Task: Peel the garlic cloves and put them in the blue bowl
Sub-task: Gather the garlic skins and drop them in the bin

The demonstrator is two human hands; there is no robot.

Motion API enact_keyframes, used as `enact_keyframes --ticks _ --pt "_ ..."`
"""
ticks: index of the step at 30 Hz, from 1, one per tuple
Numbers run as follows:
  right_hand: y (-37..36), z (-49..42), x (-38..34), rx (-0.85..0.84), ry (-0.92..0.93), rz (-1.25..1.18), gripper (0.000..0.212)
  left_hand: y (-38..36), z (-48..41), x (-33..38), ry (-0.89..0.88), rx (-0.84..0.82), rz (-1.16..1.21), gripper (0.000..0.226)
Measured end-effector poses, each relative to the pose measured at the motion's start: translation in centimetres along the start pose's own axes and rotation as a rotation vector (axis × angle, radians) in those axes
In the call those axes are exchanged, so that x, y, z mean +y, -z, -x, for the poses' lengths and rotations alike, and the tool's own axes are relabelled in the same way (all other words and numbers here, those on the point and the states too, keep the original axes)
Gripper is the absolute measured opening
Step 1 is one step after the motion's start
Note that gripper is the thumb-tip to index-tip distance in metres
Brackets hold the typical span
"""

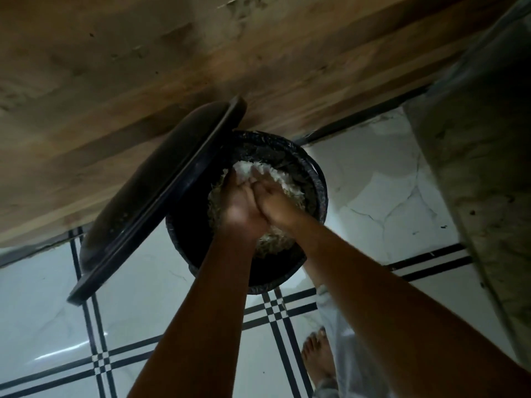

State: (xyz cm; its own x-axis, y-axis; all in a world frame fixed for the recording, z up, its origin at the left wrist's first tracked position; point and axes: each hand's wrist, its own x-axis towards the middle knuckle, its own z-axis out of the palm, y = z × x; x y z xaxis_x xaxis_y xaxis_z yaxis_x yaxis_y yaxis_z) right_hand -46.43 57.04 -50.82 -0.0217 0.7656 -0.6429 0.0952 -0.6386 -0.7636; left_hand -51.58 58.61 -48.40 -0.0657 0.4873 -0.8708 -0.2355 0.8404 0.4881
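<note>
Floor was glossy white tile with thin black double stripes point(57, 311), running across the whole bottom of the frame. A big brown wood-grain panel point(143, 67) filled the top and upper left, and a mottled grey stone slab point(474, 139) ran down the right edge.

A round black bin point(319, 191) sat dead centre, tucked up close to the wood panel. Its flat black lid point(161, 196) stood tilted open on the left, top corner against the panel.

Both arms came up from the bottom of the frame. The left hand point(244, 205) and right hand point(277, 201) were pressed side by side over the bin, fingers point(234, 180) held close together with the tips buried in a clump of white papery garlic skins point(253, 169). Couldn't tell if they were curled round it or just cupping it. More pale scraps point(275, 242) were piled in the bin underneath.

Open tile showed lower left, plus a patch between bin and slab. 1 bare foot point(317, 357) and a pale trouser leg point(339, 326) stood lower centre-right.
</note>
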Motion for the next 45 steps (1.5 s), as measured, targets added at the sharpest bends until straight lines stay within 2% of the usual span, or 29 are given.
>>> enact_keyframes --ticks 1,2,4,6,9,11,13,14,17,19,22,23,25,27,32,36,41,45 --pt "0.0 -0.3 0.4 0.078 -0.015 0.091 0.048 0.4 0.0 -0.1 -0.025 -0.056 -0.032 0.062" --pt "-0.3 0.5 -0.2 0.088 -0.017 0.105 0.048 0.7 -0.2 -0.2 -0.023 -0.130 0.011 0.060" --pt "-1.2 1.6 0.0 0.028 0.085 0.020 0.043 1.4 -0.4 -0.4 -0.036 -0.209 0.046 0.051" --pt "-0.8 2.1 0.1 -0.031 0.053 0.027 0.042 1.4 -0.7 -0.8 0.027 -0.096 0.065 0.044" --pt "0.7 0.3 1.4 0.097 -0.038 0.239 0.049 1.4 0.4 -1.4 0.075 -0.189 0.163 0.049" --pt "-0.8 1.4 0.7 0.073 0.092 0.170 0.048 2.0 0.4 -1.3 0.012 -0.131 0.169 0.039" --pt "-2.1 3.0 0.5 -0.001 0.155 0.046 0.044 1.7 0.1 -1.4 0.018 -0.103 0.061 0.028" --pt "-1.8 2.5 0.9 -0.003 0.130 0.045 0.043 1.6 0.4 -1.4 0.043 -0.108 0.071 0.028" --pt "0.6 0.4 1.4 0.050 -0.094 0.110 0.048 1.9 0.8 -1.2 0.071 -0.207 0.296 0.039" --pt "1.1 1.1 0.6 0.102 -0.138 -0.007 0.048 1.4 1.4 -0.5 0.012 -0.152 0.358 0.043" --pt "2.2 4.9 -1.1 0.363 -0.140 -0.473 0.024 -0.1 3.8 -0.4 0.020 -0.041 0.216 0.038" --pt "3.1 6.7 -1.8 0.444 -0.155 -0.632 0.021 -0.8 5.6 -0.5 0.035 -0.026 0.150 0.036" --pt "5.3 11.5 -3.6 0.491 -0.192 -0.895 0.022 -2.0 10.1 -0.4 0.049 -0.059 0.072 0.034" --pt "7.6 17.2 -5.7 0.518 -0.175 -1.000 0.017 -3.4 15.7 0.3 0.025 -0.138 0.029 0.036" --pt "13.7 33.3 -11.8 0.663 -0.002 -1.120 0.017 -8.0 32.0 2.6 -0.115 -0.331 -0.089 0.027" --pt "18.1 46.6 -15.6 0.808 0.191 -1.230 0.020 -13.1 45.1 2.0 -0.162 -0.537 -0.218 0.012" --pt "22.3 62.2 -16.2 1.032 0.431 -1.305 0.020 -19.1 58.4 -3.3 -0.168 -0.837 -0.395 0.014" --pt "25.2 73.4 -13.4 1.268 0.562 -1.318 0.016 -22.7 67.3 -10.4 -0.182 -1.076 -0.545 0.020"
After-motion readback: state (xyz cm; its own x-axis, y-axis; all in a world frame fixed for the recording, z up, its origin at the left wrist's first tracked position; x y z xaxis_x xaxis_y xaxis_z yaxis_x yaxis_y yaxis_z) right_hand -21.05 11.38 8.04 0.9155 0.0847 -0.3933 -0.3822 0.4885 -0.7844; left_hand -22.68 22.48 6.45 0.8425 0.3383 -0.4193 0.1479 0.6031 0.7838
